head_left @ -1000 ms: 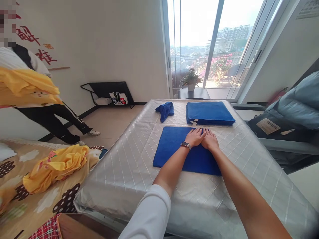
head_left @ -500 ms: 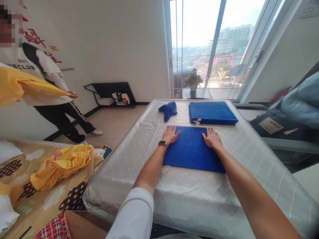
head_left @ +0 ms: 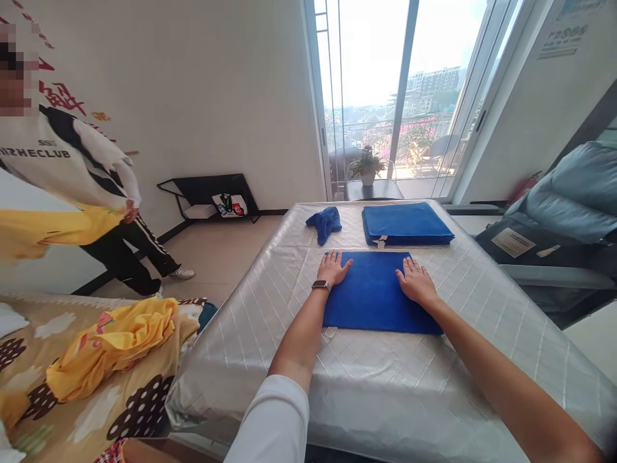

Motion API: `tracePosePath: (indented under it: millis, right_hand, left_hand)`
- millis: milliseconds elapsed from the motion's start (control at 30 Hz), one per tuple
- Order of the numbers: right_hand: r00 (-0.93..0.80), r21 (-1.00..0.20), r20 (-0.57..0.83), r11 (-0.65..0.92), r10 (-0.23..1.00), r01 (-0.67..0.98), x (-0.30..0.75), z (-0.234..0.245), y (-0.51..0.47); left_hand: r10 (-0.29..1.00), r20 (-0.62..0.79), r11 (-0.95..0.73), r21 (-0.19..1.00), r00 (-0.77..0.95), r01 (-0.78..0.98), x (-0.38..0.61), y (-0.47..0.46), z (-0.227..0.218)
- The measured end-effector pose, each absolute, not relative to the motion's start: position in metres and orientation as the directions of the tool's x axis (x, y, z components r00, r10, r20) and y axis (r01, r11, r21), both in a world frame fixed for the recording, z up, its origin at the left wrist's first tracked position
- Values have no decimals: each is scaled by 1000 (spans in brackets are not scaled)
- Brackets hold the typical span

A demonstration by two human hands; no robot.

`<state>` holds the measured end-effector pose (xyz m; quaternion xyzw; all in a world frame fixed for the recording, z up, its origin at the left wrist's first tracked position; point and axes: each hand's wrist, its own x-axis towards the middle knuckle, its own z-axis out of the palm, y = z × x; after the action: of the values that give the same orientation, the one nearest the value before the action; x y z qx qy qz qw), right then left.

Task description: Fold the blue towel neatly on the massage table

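Observation:
A blue towel [head_left: 373, 299] lies spread flat on the silver-covered table [head_left: 270, 315], a small white label poking out at its near left corner. My left hand [head_left: 333, 270], with a watch on the wrist, rests palm down on its far left corner, fingers stretched out. On the far right corner lies my right hand [head_left: 415, 281], also flat with the fingers extended. Neither hand grips anything. Just beyond the towel are a neat stack of folded blue towels [head_left: 407, 222] on the right and a crumpled blue cloth [head_left: 325, 224] on the left.
At left, a bed [head_left: 87, 411] with patterned bedding carries a crumpled yellow cloth [head_left: 116, 344]. A person [head_left: 62, 154] stands beyond it, holding yellow fabric. A grey-blue padded chair [head_left: 573, 199] is close to the table's right side. A potted plant [head_left: 367, 168] stands behind the table.
The camera view has shifted slightly. Both my hands stay flat on the towel's far corners, the right one angled a little more inward. The person at left has lowered the yellow fabric.

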<state>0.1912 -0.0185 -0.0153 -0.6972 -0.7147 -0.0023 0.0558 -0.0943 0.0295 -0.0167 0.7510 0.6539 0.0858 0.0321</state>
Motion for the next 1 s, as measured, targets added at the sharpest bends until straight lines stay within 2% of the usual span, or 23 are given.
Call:
tracePosePath:
  millis: [133, 333, 467, 567, 633, 700, 867, 1000]
  right_hand:
    - [-75, -95, -23, 73, 997, 993, 197, -21, -32]
    - [-50, -110, 2, 49, 999, 993, 194, -20, -35]
    - [-44, -130, 11, 45, 999, 991, 191, -18, -36]
    - [-45, -134, 22, 48, 999, 990, 192, -19, -37]
    - [-70, -119, 33, 73, 997, 990, 195, -21, -38]
    - [-119, -90, 42, 122, 992, 988, 200, -24, -40]
    - [-145, -41, 70, 148, 987, 988, 204, -29, -41]
    - [-88, -88, 68, 94, 994, 992, 197, -26, -38]
  left_hand:
    - [988, 79, -141, 163, 129, 977, -93, 29, -16]
    - [995, 22, -100, 139, 98, 985, -94, 29, -6]
    - [997, 79, 5, 95, -12, 995, -61, 18, 6]
    - [972, 129, -214, 136, 197, 967, -1, 3, 6]
    - [910, 162, -406, 163, 382, 899, 43, -8, 1]
    - [852, 191, -520, 187, 488, 834, 79, -18, -6]
    - [854, 185, -518, 213, 486, 829, 89, -33, -15]
    - [865, 144, -499, 171, 480, 849, 47, -45, -14]
